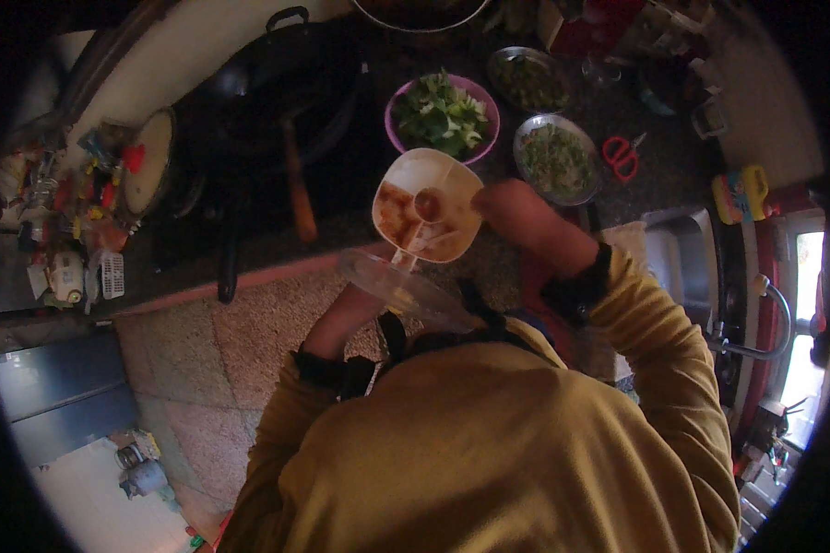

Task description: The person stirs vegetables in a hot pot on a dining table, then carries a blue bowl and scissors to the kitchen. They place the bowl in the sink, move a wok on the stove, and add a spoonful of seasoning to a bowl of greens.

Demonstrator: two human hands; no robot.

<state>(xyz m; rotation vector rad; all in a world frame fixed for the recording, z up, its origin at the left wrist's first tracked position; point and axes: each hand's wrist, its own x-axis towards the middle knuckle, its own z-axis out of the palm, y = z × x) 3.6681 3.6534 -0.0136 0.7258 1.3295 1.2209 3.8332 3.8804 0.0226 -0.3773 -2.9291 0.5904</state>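
A white seasoning container (398, 175) with reddish-brown contents is tilted toward me above the counter's front edge. A small round spoon-like piece (427, 205) sits in its middle. From its near rim hangs a clear plastic lid (415, 300). My left hand (358, 304) is closed under the container and partly covered by the lid, so its fingers barely show. Curled at the right rim is my right hand (524, 219); whatever its fingers hold is hidden. Just beyond the container stands a pink bowl (399, 140) of chopped green leaves.
Two metal plates of greens, one far (503, 57) and one nearer (576, 196), stand right of the bowl, beside red scissors (622, 158). A dark wok (249, 83) with a wooden-handled tool (300, 189) is on the left. At right are a sink (678, 253) and a yellow bottle (742, 195).
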